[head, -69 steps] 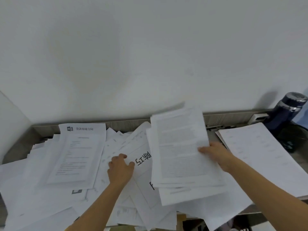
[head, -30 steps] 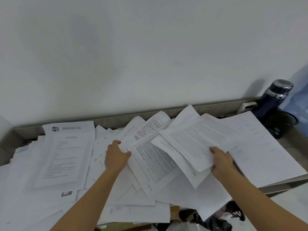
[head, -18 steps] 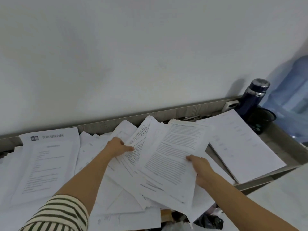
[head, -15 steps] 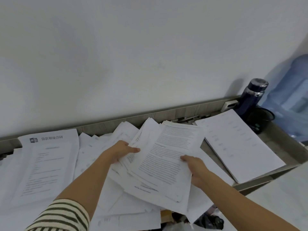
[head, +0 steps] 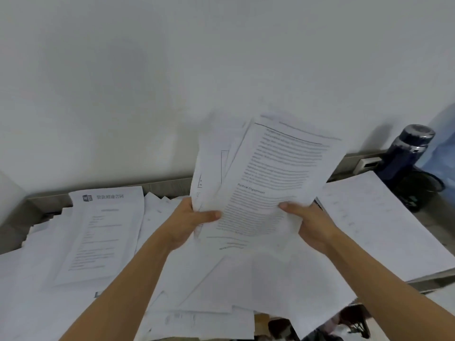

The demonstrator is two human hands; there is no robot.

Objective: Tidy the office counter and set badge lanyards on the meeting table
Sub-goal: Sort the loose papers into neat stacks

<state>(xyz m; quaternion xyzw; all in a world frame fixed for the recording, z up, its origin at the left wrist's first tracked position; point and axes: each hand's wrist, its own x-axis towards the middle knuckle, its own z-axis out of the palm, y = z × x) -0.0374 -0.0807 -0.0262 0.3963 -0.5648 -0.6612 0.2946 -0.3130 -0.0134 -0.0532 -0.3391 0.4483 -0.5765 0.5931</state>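
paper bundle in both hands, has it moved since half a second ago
Yes. The paper bundle has been lifted off the pile and tilted upright; its top edge now stands well above the counter's back ledge.

A plain white wall (head: 147,82) fills the upper view under soft, even light. Below it runs a grey wood-grain counter (head: 170,185) with a low back ledge. A white socket (head: 368,164) sits near the ledge's right end. A dark blue bottle (head: 406,156) stands at the counter's far right corner, its faint shadow on the wall.
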